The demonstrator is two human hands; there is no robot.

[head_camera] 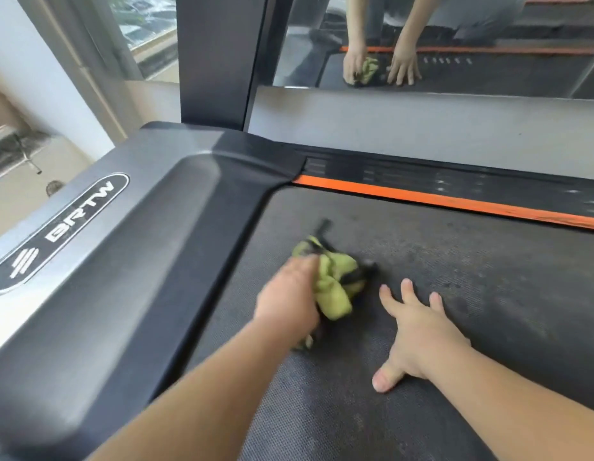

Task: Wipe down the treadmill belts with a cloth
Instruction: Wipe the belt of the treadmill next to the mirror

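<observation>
From the head view, the left hand (289, 296) has its fingers curled round a bunched green cloth (335, 284) and presses it onto the dark treadmill belt (472, 261), near the corner where the belt meets the black motor cover (162, 224). The cloth bulges out from the far and right side of that hand, so it lies between the two hands, nearer the left. It is slightly blurred. The right hand (418, 331) grips nothing; it rests flat on the belt just beside the cloth, fingers spread and thumb out, and looks to be bracing the body. An orange strip (422, 198) borders the belt's far edge. The belt's long axis seems to run from the cover on the left away to the right, so most of the belt still in view lies to the right of the cloth, past the braced hand. That hand would probably have to move for a stroke that way. A mirror (488, 71) on the wall ahead reflects both hands and the cloth. No container is in view.
</observation>
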